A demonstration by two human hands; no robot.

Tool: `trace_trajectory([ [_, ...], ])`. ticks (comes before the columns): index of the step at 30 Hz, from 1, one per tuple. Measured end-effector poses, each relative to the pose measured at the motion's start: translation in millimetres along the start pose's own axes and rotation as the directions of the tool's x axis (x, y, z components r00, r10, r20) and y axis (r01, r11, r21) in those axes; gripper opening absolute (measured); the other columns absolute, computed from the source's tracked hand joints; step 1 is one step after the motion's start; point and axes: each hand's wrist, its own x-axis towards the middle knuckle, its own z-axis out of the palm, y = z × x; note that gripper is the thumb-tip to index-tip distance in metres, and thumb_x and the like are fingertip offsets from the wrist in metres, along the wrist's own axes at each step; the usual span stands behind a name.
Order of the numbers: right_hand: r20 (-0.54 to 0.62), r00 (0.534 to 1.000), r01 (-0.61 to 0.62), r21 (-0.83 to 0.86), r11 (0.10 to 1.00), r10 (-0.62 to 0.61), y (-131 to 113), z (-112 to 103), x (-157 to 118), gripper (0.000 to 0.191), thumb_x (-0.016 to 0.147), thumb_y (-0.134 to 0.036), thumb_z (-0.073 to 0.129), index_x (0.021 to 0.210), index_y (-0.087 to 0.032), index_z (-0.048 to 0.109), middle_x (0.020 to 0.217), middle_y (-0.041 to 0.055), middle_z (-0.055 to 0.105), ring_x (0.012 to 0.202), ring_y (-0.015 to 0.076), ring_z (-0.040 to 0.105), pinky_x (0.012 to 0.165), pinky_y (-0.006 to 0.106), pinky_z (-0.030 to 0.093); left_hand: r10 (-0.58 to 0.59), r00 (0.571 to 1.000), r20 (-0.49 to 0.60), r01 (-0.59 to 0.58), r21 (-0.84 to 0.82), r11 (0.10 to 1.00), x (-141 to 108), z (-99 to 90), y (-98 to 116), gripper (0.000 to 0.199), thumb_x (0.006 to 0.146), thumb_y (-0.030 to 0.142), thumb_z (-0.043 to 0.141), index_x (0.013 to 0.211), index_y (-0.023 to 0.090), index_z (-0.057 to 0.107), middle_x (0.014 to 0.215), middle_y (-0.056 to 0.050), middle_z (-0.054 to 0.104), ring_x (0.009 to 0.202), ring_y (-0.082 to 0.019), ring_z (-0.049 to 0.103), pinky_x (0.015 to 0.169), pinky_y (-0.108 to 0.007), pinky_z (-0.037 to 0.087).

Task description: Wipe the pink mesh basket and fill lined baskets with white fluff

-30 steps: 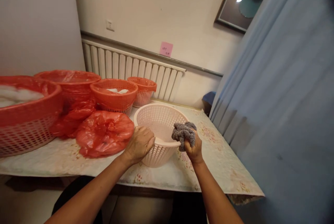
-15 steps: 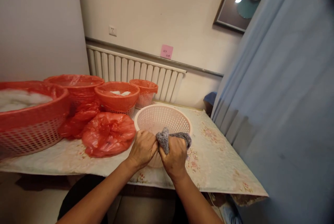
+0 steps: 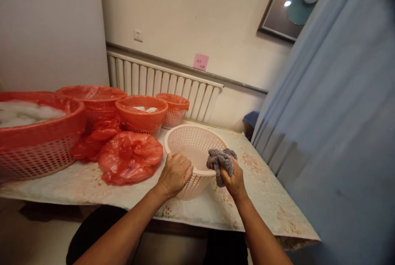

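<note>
A pale pink perforated basket (image 3: 197, 137) stands on the flowered table cover. My left hand (image 3: 175, 174) is closed on its near left rim. In my right hand (image 3: 233, 177) is a bunched grey cloth (image 3: 219, 162), held at the basket's right rim, with part of it hanging outside. The inside of the basket shows only its pale bottom and walls. Just left of the basket lies a gathered red plastic bag (image 3: 131, 158).
Baskets lined with red plastic stand on the left: a large one (image 3: 40, 156) with white fluffy stuff, and smaller ones (image 3: 142, 112) behind. A radiator (image 3: 148, 77) is at the wall; a blue curtain (image 3: 324, 112) hangs along the table's right side.
My right hand has moved right, away from my left hand, with the grey cloth, which is now bunched differently. My left hand stays at the rim. The view has shifted slightly.
</note>
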Motion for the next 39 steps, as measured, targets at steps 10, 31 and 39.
trace_trajectory([
  [10,0.202,0.891,-0.405,-0.048,0.913,0.406,18.0,-21.8,31.8,0.033,0.087,-0.043,0.046,0.091,-0.019,0.068,0.091,0.0056,0.071,0.087,0.0236,0.064,0.080,0.034,0.049,-0.021,0.999,-0.025,0.020,-0.031,0.999,1.7,3.2,0.1,0.028,0.093,0.018,0.040,0.068,0.019,0.052,0.068,-0.003,0.056,0.073,-0.019,0.046,0.079,-0.039,0.036],
  [31,0.414,0.842,-0.273,-0.223,0.936,0.345,63.8,-18.6,83.8,0.032,0.085,-0.033,0.046,0.099,-0.018,0.071,0.094,0.0083,0.073,0.088,0.0257,0.066,0.085,0.039,0.050,-0.037,0.998,-0.046,0.035,-0.050,0.998,1.0,6.5,0.2,0.027,0.093,0.020,0.042,0.068,0.019,0.051,0.068,-0.003,0.056,0.073,-0.019,0.046,0.079,-0.039,0.035],
  [39,0.423,0.793,-0.272,-0.400,0.875,0.439,73.1,-7.2,101.1,0.028,0.085,-0.031,0.048,0.092,-0.017,0.071,0.092,0.0112,0.074,0.085,0.0272,0.067,0.077,0.037,0.050,-0.026,0.998,-0.051,0.024,-0.039,0.999,0.7,4.7,0.1,0.027,0.093,0.022,0.043,0.068,0.019,0.052,0.069,-0.003,0.057,0.074,-0.019,0.045,0.081,-0.039,0.035],
])
